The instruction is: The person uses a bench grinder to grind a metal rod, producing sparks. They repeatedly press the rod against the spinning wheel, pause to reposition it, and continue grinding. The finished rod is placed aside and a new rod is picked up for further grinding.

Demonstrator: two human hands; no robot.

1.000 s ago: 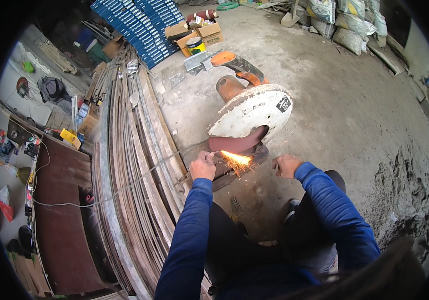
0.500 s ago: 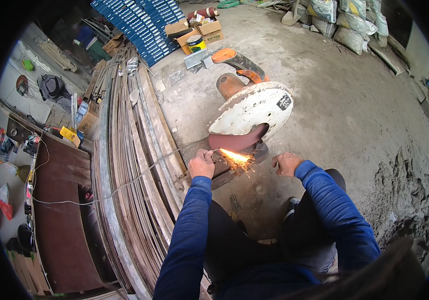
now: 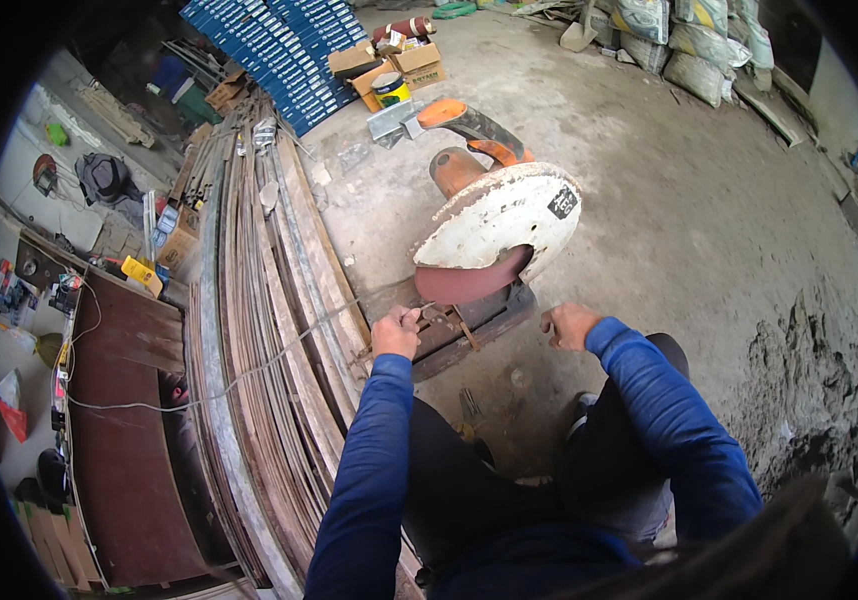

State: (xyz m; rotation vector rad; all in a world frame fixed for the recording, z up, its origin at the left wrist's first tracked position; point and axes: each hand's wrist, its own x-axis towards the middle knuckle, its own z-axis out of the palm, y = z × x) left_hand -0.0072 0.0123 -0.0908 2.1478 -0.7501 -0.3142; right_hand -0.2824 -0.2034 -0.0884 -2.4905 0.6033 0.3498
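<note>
A chop saw with a worn white guard (image 3: 494,225), a reddish-brown abrasive disc (image 3: 474,277) and an orange-and-black handle (image 3: 474,125) stands on the floor before me. My left hand (image 3: 396,332) is closed in a pinch on a thin metal piece (image 3: 425,307) beside the disc's lower left edge. Its far end meets or lies close to the disc; contact cannot be made out. My right hand (image 3: 571,327) hovers right of the saw's dark base (image 3: 479,328), fingers loosely bent and apart, with nothing visible in it.
Long metal bars and tubes (image 3: 249,300) lie stacked along my left. A grey cable (image 3: 249,375) crosses them toward the saw. Farther off are blue stacked boxes (image 3: 284,60), an opened carton (image 3: 419,65), a paint can (image 3: 390,90) and filled sacks (image 3: 694,75).
The bright sparks between disc and left hand are gone, showing the saw base. My left hand has shifted slightly left and down; my right hand has barely moved.
</note>
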